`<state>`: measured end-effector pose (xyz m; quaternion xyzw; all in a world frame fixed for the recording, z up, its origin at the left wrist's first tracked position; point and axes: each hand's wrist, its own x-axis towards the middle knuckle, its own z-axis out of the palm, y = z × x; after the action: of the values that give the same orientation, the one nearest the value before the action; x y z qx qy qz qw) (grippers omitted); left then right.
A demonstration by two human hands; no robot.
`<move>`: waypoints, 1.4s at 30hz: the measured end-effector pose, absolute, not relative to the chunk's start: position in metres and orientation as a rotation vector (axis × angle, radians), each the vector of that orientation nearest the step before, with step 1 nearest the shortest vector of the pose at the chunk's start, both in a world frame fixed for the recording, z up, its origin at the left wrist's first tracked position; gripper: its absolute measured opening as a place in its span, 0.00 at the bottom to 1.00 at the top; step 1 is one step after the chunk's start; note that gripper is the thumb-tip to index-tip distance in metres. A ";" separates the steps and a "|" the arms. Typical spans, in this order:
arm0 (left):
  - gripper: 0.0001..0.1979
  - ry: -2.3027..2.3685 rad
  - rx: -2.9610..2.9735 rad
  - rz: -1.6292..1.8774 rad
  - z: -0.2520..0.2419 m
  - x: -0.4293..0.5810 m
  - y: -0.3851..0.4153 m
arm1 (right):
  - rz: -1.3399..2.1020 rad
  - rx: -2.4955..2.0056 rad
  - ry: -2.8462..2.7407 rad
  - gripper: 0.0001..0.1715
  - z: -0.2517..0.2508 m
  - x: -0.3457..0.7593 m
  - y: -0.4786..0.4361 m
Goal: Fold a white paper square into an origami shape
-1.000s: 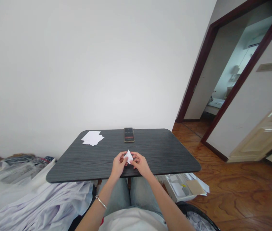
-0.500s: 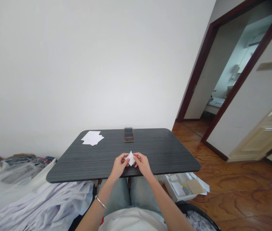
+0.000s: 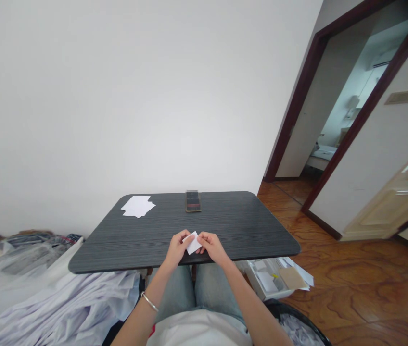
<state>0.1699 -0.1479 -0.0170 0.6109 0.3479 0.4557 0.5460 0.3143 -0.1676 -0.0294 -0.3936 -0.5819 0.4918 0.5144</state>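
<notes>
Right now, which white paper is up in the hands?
The small piece pinched between the left hand and right hand; the other white sheets lie flat in a pile on the dark table.

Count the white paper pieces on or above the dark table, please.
At least 3: one piece held between the left hand and right hand, and at least two overlapping in a pile on the far left of the dark table. More may be hidden there.

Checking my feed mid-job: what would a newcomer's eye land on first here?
The small white paper pinched between the left hand and right hand stands out, held above the near edge of the dark striped table. Farther back on that table lie loose white sheets and a phone.
</notes>
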 end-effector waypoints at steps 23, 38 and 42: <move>0.15 0.827 1.424 1.001 -0.016 0.168 -0.149 | 1.252 -0.862 -1.304 0.13 -0.031 0.316 -0.165; 0.10 0.960 1.447 1.404 -0.025 0.170 -0.145 | 1.267 -0.886 -1.265 0.10 -0.034 0.316 -0.164; 0.07 1.022 1.570 1.416 -0.024 0.170 -0.147 | 1.253 -0.878 -1.198 0.11 -0.033 0.316 -0.164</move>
<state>0.1701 -0.1467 -0.0236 0.6165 0.4015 0.5563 0.3863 0.3159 -0.1640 -0.0332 -0.3732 -0.5091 0.5326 0.5638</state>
